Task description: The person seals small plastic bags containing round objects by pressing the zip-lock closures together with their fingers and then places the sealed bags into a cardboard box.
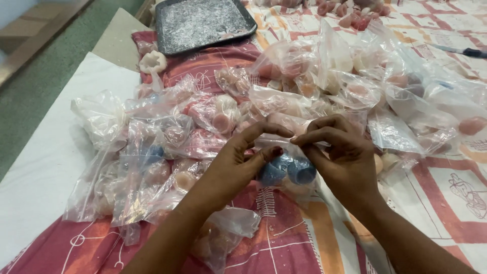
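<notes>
Two hands: I see my left hand [231,165] and right hand [340,157] both pinching the top edge of one small clear bag [284,160], likely to seal it.
Bag contents: two blue pieces [288,171].
Landmark: dark tray [203,23]; held bag sits well below it, amid the heap of filled bags [167,137].

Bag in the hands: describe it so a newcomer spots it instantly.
On the red patterned cloth lies a heap of clear plastic bags. At its near edge, the left hand and right hand pinch one small bag. It alone holds two blue round pieces; its neighbours mostly hold pink ones.
</notes>
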